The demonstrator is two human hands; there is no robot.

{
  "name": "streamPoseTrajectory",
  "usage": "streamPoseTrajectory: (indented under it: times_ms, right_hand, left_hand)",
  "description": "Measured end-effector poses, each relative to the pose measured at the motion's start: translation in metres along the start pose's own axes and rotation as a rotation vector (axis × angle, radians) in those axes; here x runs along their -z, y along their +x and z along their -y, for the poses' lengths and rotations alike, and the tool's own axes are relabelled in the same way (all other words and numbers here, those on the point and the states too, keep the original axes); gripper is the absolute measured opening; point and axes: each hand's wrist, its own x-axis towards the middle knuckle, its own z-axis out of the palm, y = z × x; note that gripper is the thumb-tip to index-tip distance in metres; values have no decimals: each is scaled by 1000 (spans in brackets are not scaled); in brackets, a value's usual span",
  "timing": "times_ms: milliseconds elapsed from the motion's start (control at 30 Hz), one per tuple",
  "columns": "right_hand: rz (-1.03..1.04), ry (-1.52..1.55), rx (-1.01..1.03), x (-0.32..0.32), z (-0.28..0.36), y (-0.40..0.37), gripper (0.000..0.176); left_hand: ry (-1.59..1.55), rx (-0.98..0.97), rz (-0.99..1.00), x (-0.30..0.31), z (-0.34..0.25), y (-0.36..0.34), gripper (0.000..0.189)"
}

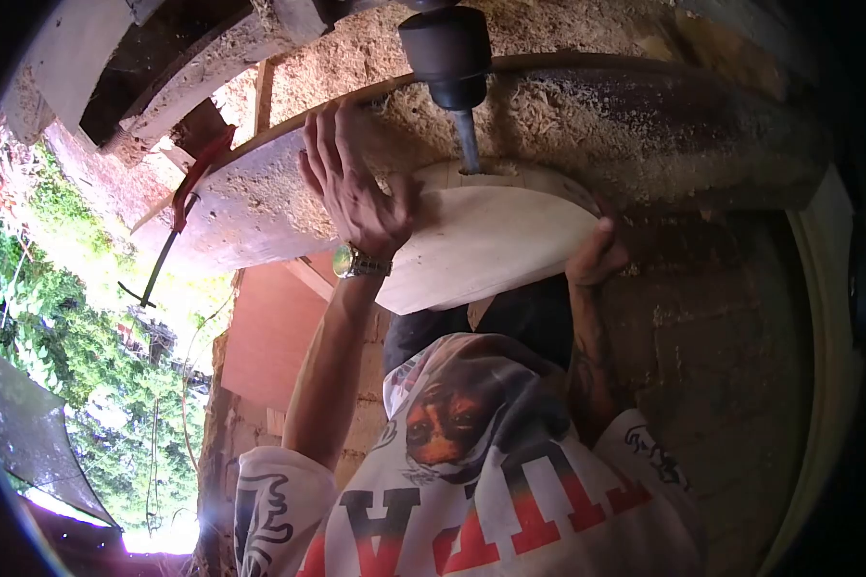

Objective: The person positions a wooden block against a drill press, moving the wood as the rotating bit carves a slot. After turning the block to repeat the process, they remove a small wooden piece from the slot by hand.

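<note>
A pale, curved wooden piece [491,236] lies on a round, sawdust-strewn work table [260,207] in front of my body. Above it hangs a dark drill chuck [445,53], and its metal bit [467,139] reaches down to a small slot in the piece's far edge. My left hand [354,183], a watch at its wrist, rests on the table at the piece's left end, fingers stretched forward and thumb against the wood. My right hand [595,255] grips the right end, thumb on the near side; its other fingers are mostly hidden.
A red-handled clamp [191,183] is at the table's left edge. Wood shavings [539,120] cover the table around and behind the bit. Wooden scraps [173,77] lie at the upper left. A brick wall [702,327] stands at right, and greenery shows at left.
</note>
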Motion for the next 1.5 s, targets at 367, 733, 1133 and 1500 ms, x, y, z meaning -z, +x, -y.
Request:
streamPoseTrajectory:
  times_ms: [367, 733, 1133, 1500]
  right_hand:
    - [-23, -16, -58, -3, -9, -3, 61]
    - [-1, 21, -95, 0, 1, 2, 57]
    - [1, -13, -47, -1, 6, 10, 53]
    - [49, -37, -111, -8, 23, 26, 48]
  left_hand:
    - [-24, -16, -41, -2, 0, 3, 84]
    - [-36, 5, -21, -3, 4, 4, 85]
    - [-24, 32, -38, -1, 1, 9, 80]
    - [-18, 39, -54, 2, 5, 17, 67]
